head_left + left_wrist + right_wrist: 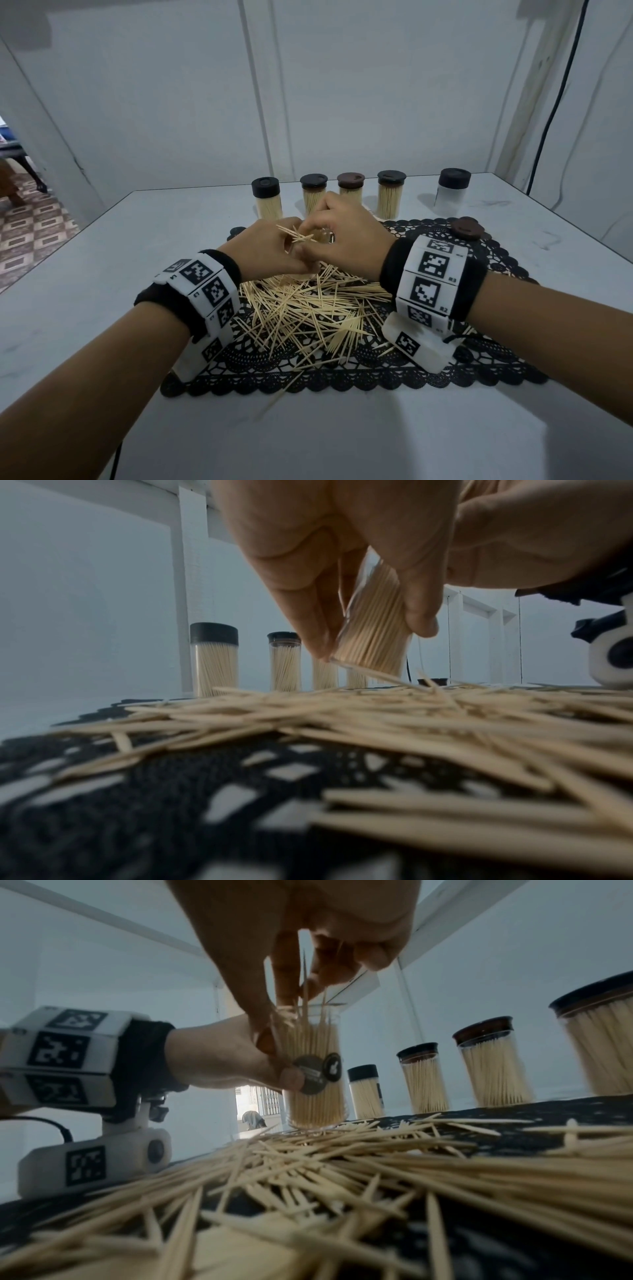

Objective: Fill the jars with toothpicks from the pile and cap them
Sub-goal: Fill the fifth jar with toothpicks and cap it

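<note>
Loose pale wooden toothpicks [342,1164] are lying nearest; beyond that pile I'm gripping the upright clear plastic jar [315,1074] with my left hand [222,1053], my right hand [291,947] pinching toothpicks down into its mouth.

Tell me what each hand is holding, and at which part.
The left hand grips the open jar around its side wall. The right hand pinches a few toothpicks near their upper ends, over the jar's mouth.
</note>
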A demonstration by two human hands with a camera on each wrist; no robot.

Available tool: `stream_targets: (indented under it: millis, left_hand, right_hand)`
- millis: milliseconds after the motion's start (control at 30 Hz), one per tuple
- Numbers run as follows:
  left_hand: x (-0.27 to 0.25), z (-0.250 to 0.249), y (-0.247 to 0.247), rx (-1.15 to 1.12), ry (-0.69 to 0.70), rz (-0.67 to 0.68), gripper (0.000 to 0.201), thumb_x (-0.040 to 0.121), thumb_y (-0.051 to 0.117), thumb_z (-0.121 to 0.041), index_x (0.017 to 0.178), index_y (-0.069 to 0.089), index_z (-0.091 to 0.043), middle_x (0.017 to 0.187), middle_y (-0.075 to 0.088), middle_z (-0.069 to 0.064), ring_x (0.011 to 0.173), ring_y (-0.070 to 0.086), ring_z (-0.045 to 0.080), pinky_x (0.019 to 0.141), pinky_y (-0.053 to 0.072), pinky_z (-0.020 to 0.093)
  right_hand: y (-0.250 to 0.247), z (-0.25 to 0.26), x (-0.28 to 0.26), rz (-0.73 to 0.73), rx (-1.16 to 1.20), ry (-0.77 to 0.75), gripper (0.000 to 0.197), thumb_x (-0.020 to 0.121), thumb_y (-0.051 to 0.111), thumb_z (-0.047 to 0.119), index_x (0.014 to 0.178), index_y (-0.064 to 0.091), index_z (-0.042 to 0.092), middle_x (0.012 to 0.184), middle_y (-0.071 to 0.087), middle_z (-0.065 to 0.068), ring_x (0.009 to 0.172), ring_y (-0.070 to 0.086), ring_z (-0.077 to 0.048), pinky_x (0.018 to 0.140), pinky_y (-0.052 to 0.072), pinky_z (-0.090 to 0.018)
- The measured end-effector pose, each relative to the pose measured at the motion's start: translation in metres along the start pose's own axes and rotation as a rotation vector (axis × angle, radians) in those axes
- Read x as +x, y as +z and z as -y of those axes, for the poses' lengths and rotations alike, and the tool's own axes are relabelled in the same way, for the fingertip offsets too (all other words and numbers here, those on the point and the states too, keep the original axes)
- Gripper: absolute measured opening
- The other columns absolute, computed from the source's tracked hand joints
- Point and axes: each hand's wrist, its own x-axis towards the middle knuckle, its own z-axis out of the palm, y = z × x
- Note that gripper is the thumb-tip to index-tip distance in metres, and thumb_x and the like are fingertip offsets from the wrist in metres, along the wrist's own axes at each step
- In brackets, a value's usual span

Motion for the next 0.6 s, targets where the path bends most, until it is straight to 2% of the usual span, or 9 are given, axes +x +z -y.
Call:
stream_targets:
  millis: [100, 167, 267, 333, 400, 433, 533, 600]
  left_hand:
    - [0.0006, -0.0005, -0.0001, 0.022, 0.007, 0.002, 0.027, 0.072, 0.077, -0.032, 0.085, 0.056, -0.02, 0.08, 0.059, -0.007, 0.071, 0.054, 0.005, 0.064, 0.04, 0.012]
    - [0.0018, 0.0, -0.0005, 0.039, 0.021, 0.019, 0.027, 0.073, 0.076, -0.035, 0.087, 0.058, -0.02, 0.084, 0.06, -0.006, 0.079, 0.056, 0.01, 0.07, 0.042, 0.017]
    - [0.0017, 0.0003, -0.0013, 0.094, -0.01, 0.026, 0.041, 0.073, 0.074, -0.043, 0.102, 0.058, -0.018, 0.09, 0.062, -0.003, 0.084, 0.057, 0.015, 0.074, 0.044, 0.024]
    - [0.0018, 0.0007, -0.0013, 0.124, -0.017, 0.02, 0.051, 0.074, 0.073, -0.045, 0.11, 0.056, -0.014, 0.093, 0.062, 0.001, 0.084, 0.056, 0.015, 0.072, 0.044, 0.023]
    - [0.0014, 0.0002, -0.0015, 0.131, -0.023, 0.015, 0.053, 0.073, 0.073, -0.047, 0.111, 0.055, -0.014, 0.088, 0.06, -0.001, 0.078, 0.053, 0.012, 0.068, 0.041, 0.019]
    - [0.0017, 0.0003, -0.0014, 0.129, -0.026, 0.016, 0.054, 0.073, 0.073, -0.048, 0.111, 0.055, -0.014, 0.086, 0.059, -0.002, 0.075, 0.052, 0.011, 0.067, 0.041, 0.02]
    - [0.0029, 0.001, -0.0011, 0.12, -0.031, 0.026, 0.057, 0.072, 0.073, -0.049, 0.112, 0.056, -0.013, 0.09, 0.063, 0.003, 0.081, 0.057, 0.017, 0.074, 0.046, 0.032]
    - [0.0025, 0.0006, -0.0012, 0.116, -0.032, 0.03, 0.056, 0.072, 0.073, -0.049, 0.111, 0.056, -0.013, 0.093, 0.064, 0.005, 0.084, 0.058, 0.019, 0.078, 0.047, 0.035]
  right_hand:
    - [0.0008, -0.0003, 0.0009, -0.057, 0.055, -0.019, 0.016, 0.081, 0.069, 0.025, 0.086, 0.072, 0.01, 0.087, 0.052, -0.007, 0.083, 0.049, -0.018, 0.073, 0.039, -0.029]
    - [-0.0005, -0.0006, 0.0007, -0.099, 0.064, -0.04, 0.015, 0.082, 0.069, 0.022, 0.085, 0.072, 0.008, 0.083, 0.059, -0.01, 0.073, 0.05, -0.014, 0.066, 0.038, -0.022]
    - [-0.0055, 0.0013, -0.0011, -0.132, 0.148, -0.023, 0.013, 0.085, 0.065, 0.016, 0.086, 0.07, 0.005, 0.072, 0.062, -0.007, 0.059, 0.049, -0.006, 0.057, 0.035, -0.015]
    - [-0.0075, 0.0016, -0.0019, -0.133, 0.192, 0.011, 0.012, 0.087, 0.062, 0.015, 0.088, 0.067, 0.004, 0.062, 0.057, 0.003, 0.057, 0.051, -0.001, 0.054, 0.037, -0.011]
    - [-0.0081, 0.0006, -0.0013, -0.136, 0.181, 0.037, 0.014, 0.089, 0.058, 0.016, 0.091, 0.065, 0.004, 0.06, 0.05, 0.011, 0.053, 0.048, 0.002, 0.055, 0.037, -0.008]
    - [-0.0081, -0.0002, -0.001, -0.13, 0.169, 0.048, 0.015, 0.09, 0.057, 0.017, 0.092, 0.065, 0.004, 0.061, 0.049, 0.011, 0.053, 0.047, 0.001, 0.056, 0.037, -0.008]
    - [-0.0087, -0.0025, 0.0, -0.109, 0.168, 0.076, 0.017, 0.092, 0.054, 0.02, 0.093, 0.064, 0.007, 0.061, 0.049, 0.01, 0.053, 0.044, -0.001, 0.055, 0.037, -0.009]
    - [-0.0089, -0.0041, 0.0009, -0.104, 0.19, 0.089, 0.017, 0.093, 0.053, 0.02, 0.092, 0.064, 0.008, 0.062, 0.051, 0.01, 0.054, 0.046, -0.002, 0.055, 0.038, -0.01]
